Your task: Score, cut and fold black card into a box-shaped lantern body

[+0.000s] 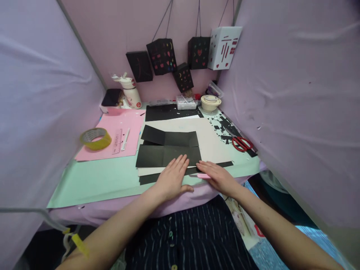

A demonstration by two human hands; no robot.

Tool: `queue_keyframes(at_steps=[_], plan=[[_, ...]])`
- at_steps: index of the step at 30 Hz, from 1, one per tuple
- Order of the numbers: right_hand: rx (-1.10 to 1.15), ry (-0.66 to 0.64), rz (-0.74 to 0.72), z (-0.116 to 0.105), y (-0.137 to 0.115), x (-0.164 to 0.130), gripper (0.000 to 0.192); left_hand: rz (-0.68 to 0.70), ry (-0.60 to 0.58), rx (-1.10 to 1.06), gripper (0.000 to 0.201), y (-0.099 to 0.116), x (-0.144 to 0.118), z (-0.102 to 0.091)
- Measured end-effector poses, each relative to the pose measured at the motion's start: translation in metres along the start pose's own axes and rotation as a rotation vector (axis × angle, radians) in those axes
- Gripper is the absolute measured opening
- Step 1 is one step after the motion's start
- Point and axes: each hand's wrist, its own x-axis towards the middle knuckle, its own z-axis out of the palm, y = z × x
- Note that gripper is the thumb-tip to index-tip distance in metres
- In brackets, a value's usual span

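Creased black card (176, 151): lies mid-surface, toward the near edge, on a pale board (218, 140); crease lines divide it into panels.
Left hand (174, 178): palm down, fingers straight, grasping nothing; fingertips on card's near part, probably to keep it flat.
Right hand (216, 174): fingers extended, tips at card's near right corner, perhaps steadying it; pink-handled knife (203, 176) juts from beneath, whether gripped cannot tell.
Black strip (149, 178): along near edge, runs under both hands; could snag.
Surface (92, 182), left: tape roll (95, 139), ruler (117, 141) and white pen-like tool (125, 139) on pink sheet (112, 122), apart from card.
Right: red-handled scissors (242, 144) among black scraps (225, 125), limiting room there.
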Motion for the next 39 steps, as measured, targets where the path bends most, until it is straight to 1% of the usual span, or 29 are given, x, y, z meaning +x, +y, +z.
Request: queue_keyframes(at_steps=[2, 3, 4, 6, 8, 9, 10, 11, 14, 16, 21, 24, 26, 28, 34, 39], plan=[[0.007, 0.020, 0.045, -0.006, 0.000, -0.014, 0.044, -0.007, 0.013, 0.014, 0.098, 0.000, -0.002, 0.002], [0.013, 0.045, 0.104, -0.010, -0.002, -0.021, 0.041, -0.012, 0.026, 0.020, 0.098, 0.000, -0.002, 0.003], [0.017, 0.084, 0.197, -0.014, -0.004, -0.027, 0.037, -0.019, 0.046, 0.026, 0.099, 0.001, -0.003, 0.004], [0.020, 0.172, 0.464, -0.023, -0.010, -0.037, 0.031, -0.030, 0.105, 0.040, 0.099, 0.002, -0.003, 0.007], [0.039, 0.202, 0.716, -0.031, -0.016, -0.039, 0.027, -0.031, 0.171, 0.057, 0.096, 0.003, -0.003, 0.009], [0.063, 0.189, 0.791, -0.034, -0.018, -0.039, 0.028, -0.030, 0.196, 0.067, 0.094, 0.003, -0.004, 0.009], [0.095, 0.166, 0.824, -0.036, -0.020, -0.037, 0.027, -0.027, 0.214, 0.074, 0.092, 0.003, -0.004, 0.010], [0.125, 0.146, 0.823, -0.037, -0.021, -0.034, 0.026, -0.027, 0.224, 0.079, 0.091, 0.003, -0.005, 0.010], [0.154, 0.120, 0.760, -0.036, -0.020, -0.026, 0.020, -0.016, 0.227, 0.074, 0.088, 0.003, -0.005, 0.010], [0.147, 0.093, 0.747, -0.035, -0.018, -0.022, 0.024, -0.012, 0.224, 0.072, 0.087, 0.003, -0.005, 0.010], [0.202, 0.026, 0.792, -0.038, -0.015, -0.018, 0.033, -0.022, 0.201, 0.101, 0.086, 0.003, -0.004, 0.011], [0.265, 0.054, 0.784, -0.037, -0.013, -0.018, 0.033, -0.024, 0.174, 0.113, 0.086, 0.002, -0.003, 0.011], [0.292, 0.089, 0.737, -0.036, -0.010, -0.017, 0.035, -0.024, 0.164, 0.112, 0.086, 0.002, -0.003, 0.011], [0.300, 0.097, 0.694, -0.035, -0.008, -0.016, 0.036, -0.023, 0.166, 0.102, 0.085, 0.002, -0.003, 0.012], [0.318, 0.028, 0.667, -0.038, -0.008, -0.009, 0.035, -0.027, 0.186, 0.068, 0.083, 0.001, -0.002, 0.013], [0.379, -0.054, 0.647, -0.040, -0.006, -0.011, 0.037, -0.041, 0.148, 0.071, 0.081, 0.003, -0.003, 0.012]])
